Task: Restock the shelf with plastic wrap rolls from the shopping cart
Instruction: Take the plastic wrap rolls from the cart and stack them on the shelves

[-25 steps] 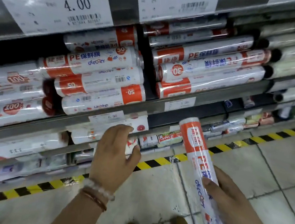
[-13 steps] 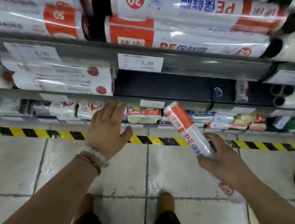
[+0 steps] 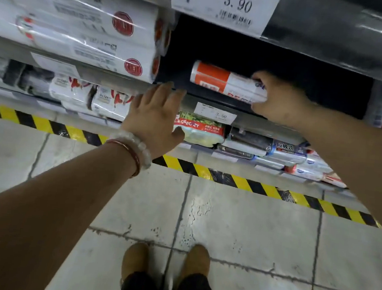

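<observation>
My right hand [image 3: 279,99] grips a plastic wrap roll [image 3: 223,81], white with an orange band, and holds it sideways inside a dark gap of the low shelf [image 3: 252,113]. The orange end points left; the roll's right part is hidden behind my hand. My left hand [image 3: 155,116], with bracelets at the wrist, is spread flat with its fingertips on the shelf's front edge, just left of the gap. White rolls with red round labels [image 3: 83,40] are stacked on the same shelf to the left. No shopping cart is in view.
A 3.90 price tag [image 3: 223,6] hangs on the shelf edge above the gap. Bagged rolls and packs [image 3: 200,129] fill the bottom shelf. Yellow-black tape [image 3: 240,181] runs along the tiled floor. My two shoes [image 3: 166,263] stand below.
The view dropped from the upper shelves to the low one. My right hand carried the roll up and forward from over the floor into the dark shelf gap. My left hand stayed at the shelf edge.
</observation>
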